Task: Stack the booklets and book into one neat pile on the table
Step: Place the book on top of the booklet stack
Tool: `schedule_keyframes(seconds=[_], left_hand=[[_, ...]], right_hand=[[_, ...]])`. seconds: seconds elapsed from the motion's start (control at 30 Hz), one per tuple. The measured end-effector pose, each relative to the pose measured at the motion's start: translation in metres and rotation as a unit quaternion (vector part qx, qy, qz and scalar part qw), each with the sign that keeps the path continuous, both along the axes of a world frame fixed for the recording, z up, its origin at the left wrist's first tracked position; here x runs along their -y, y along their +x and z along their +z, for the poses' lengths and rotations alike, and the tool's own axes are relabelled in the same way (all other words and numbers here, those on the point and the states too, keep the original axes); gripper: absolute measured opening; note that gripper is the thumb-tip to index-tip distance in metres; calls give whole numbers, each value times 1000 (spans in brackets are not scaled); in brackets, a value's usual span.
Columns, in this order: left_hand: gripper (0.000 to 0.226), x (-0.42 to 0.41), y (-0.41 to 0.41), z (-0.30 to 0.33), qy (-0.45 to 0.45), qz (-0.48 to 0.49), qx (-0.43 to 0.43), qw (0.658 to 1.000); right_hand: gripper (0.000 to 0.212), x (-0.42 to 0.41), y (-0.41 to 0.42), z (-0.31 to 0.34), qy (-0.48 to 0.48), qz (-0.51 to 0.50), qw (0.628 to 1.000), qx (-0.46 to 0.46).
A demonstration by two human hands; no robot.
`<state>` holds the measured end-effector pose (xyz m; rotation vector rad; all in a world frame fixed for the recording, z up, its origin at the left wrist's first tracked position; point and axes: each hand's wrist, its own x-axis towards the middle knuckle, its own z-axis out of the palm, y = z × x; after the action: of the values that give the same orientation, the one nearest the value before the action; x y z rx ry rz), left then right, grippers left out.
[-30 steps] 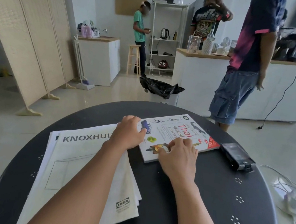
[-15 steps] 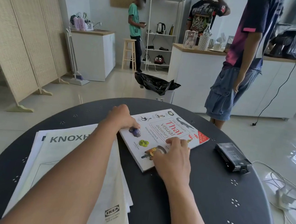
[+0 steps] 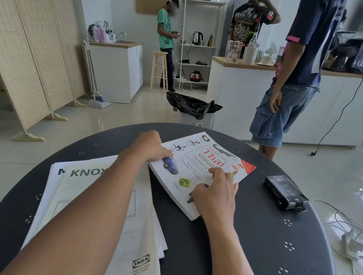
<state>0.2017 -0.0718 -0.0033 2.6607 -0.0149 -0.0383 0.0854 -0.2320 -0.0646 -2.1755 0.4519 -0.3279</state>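
Observation:
A white book with red "Thai visual dictionary" lettering (image 3: 204, 165) lies skewed near the far middle of the round black table (image 3: 264, 252). My left hand (image 3: 149, 145) grips the book's far left corner, fingers curled over its edge. My right hand (image 3: 217, 194) presses on the cover near its front edge, thumb at the side. To the left lie white IKEA booklets (image 3: 140, 235) in a loose fanned pile, partly hidden under my left forearm.
A black box-like device (image 3: 285, 191) sits on the table right of the book. A person in denim shorts (image 3: 291, 82) stands just past the far edge, beside a bin with a black bag (image 3: 193, 109). Cables (image 3: 355, 243) lie on the floor at right.
Both hands have stayed on the book. My left hand has shifted to the book's far left corner, and the book has turned slightly, its front corner swinging nearer to me.

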Motion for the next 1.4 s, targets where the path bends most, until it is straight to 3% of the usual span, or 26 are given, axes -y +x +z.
schedule_keyframes(seconds=[0.17,0.37,0.6,0.73,0.83,0.9,1.03,1.23,1.4], left_hand=[[53,0,-6,-8,-49,12,69,996],[37,4,-22,15,-177,-23,124,976],[30,-10,-47,23,-287,-18,176,942],[27,-27,-62,19,-381,2,181,907],[31,-40,-73,19,-425,16,187,886],[32,-49,-82,20,-427,26,187,885],[27,-70,-100,19,-391,53,181,901],[25,-103,-127,27,-353,64,36,933],[21,-130,-164,22,-266,69,-4,962]], right_hand=[[66,-1,-1,3,13,6,1000,-11],[72,0,0,2,43,-15,998,32],[103,2,-1,5,118,-31,990,70],[103,0,1,9,271,-6,955,123],[87,-6,4,10,386,45,913,120],[75,-10,4,10,401,71,905,126],[73,-22,-1,10,393,121,902,132],[53,-30,-12,20,377,182,898,135],[46,-45,-25,25,328,271,901,87]])
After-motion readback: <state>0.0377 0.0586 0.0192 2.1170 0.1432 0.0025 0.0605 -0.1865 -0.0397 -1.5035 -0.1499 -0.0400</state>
